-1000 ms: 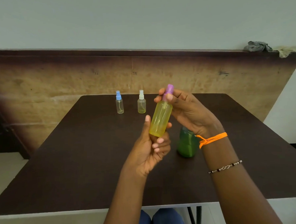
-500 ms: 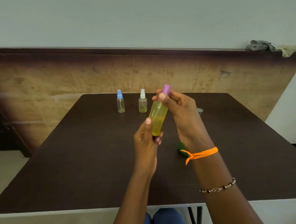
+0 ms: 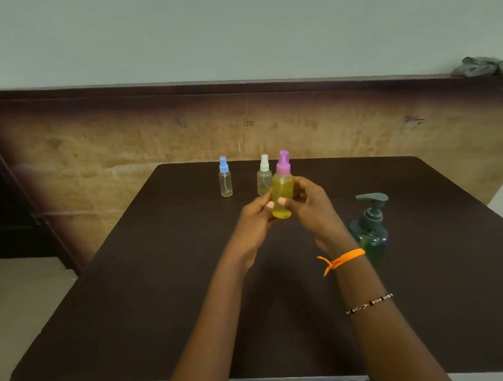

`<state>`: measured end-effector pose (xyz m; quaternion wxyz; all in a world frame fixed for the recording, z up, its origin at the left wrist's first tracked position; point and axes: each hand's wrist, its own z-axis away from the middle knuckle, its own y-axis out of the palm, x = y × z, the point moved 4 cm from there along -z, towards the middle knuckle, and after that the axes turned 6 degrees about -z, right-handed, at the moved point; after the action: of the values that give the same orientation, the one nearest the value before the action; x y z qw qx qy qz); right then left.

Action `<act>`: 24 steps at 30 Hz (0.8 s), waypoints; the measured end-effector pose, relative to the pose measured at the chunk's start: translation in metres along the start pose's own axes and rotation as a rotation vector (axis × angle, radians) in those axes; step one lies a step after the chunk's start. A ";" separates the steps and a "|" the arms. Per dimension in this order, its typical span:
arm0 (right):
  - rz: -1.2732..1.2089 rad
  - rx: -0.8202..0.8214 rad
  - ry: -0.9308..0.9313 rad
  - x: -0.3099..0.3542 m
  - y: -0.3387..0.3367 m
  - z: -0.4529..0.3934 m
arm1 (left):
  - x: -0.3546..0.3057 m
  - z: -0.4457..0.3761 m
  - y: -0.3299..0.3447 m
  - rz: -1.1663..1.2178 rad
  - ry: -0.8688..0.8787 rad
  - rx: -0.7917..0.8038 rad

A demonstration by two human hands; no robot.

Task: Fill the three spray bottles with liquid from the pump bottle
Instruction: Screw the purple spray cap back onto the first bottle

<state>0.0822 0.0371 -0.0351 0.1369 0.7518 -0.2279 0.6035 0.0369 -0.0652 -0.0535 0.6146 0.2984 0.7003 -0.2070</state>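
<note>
Both hands hold a yellow spray bottle with a purple cap [image 3: 283, 188] upright over the far middle of the dark table [image 3: 150, 283]. My left hand [image 3: 256, 219] grips its lower left side, my right hand [image 3: 309, 207] wraps its right side. Just behind it stands a small bottle with a white cap [image 3: 263, 176], with pale liquid inside. Further left stands a clear bottle with a blue cap [image 3: 225, 178]. The green pump bottle [image 3: 370, 230] stands upright to the right, beside my right wrist.
A worn wooden wall panel [image 3: 125, 144] runs behind the table's far edge. A grey cloth [image 3: 481, 67] lies on the ledge at the top right. Pale floor shows to the left of the table.
The purple-capped bottle went from tilted to upright and moved away from me toward the white-capped bottle. My right hand shifted from the cap to the bottle's body, uncovering the pump bottle.
</note>
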 end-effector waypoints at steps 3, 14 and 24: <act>0.144 -0.217 0.009 -0.030 -0.002 -0.033 | 0.010 -0.019 -0.011 -0.143 -0.082 -0.060; 0.241 -0.696 0.071 -0.110 -0.037 -0.119 | 0.041 -0.066 -0.043 -0.202 -0.167 -0.187; 0.244 -0.731 0.080 -0.109 -0.035 -0.121 | 0.053 -0.071 -0.051 -0.144 -0.199 -0.268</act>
<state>-0.0204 0.1452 -0.1104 0.3317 0.5964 -0.5103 0.5233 -0.0536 -0.0475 -0.0984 0.6986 0.1408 0.6770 -0.1840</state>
